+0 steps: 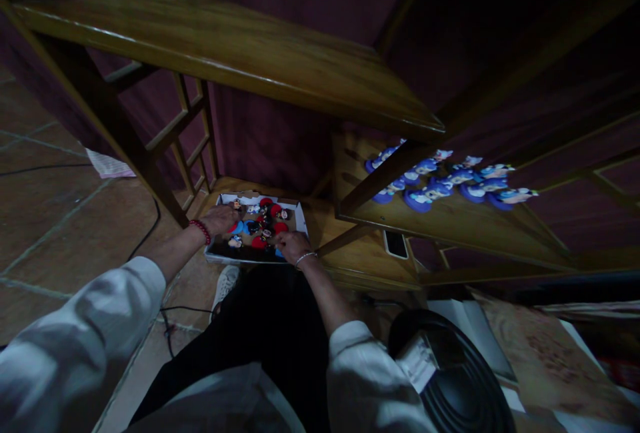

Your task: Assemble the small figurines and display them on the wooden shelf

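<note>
- We see a shallow white box (302, 218) on the lower wooden shelf (350, 261), holding small figurines (259, 242) in red, blue and black.
- Our left hand (220, 219), red bead bracelet (201, 229) at the wrist, lies over the box's left side; fingertips unclear, so we cannot tell whether it grasps anything.
- Our right hand (293, 246) is at the box's near right corner; its grip we cannot tell either.
- We note blue-and-purple figurines (439, 188) grouped on the higher board (470, 227).

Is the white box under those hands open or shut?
Open: no lid covers the white box, and little figures show inside.
</note>
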### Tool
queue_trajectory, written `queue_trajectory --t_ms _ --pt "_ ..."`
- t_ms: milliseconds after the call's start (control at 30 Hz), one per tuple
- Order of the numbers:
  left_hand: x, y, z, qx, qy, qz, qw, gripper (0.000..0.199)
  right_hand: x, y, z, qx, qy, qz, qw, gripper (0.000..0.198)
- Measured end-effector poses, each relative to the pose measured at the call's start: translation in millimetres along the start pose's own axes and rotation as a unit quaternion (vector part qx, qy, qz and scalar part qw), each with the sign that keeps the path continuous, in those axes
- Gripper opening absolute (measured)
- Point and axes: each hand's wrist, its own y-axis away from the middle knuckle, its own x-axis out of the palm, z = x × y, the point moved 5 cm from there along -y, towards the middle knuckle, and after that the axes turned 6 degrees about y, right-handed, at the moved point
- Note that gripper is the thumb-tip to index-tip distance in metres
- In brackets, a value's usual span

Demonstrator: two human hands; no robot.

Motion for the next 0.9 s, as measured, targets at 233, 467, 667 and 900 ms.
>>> queue_trajectory --t_ms 233,467,667,900 --pt "-0.6 5.7 -16.1 -0.026 -0.1 0.026 0.994 0.024 1.8 -0.5 -0.3 0.002 -0.002 0.004 1.0 0.022" --pt "-4.9 1.0 -37.9 0.013 -0.064 -0.04 0.997 0.034 3.2 -1.4 -1.6 0.007 -0.012 0.0 1.0 0.023" --pt "7.1 -11.0 -45.1 0.015 -0.013 -0.068 0.997 0.035 4.9 -3.1 -3.3 0.003 -0.003 -0.013 1.0 0.023" --pt "22.0 -28.0 -62.3 -0.003 0.021 -0.04 0.999 0.041 -0.4 -0.3 0.3 0.002 0.021 0.009 1.0 0.021"
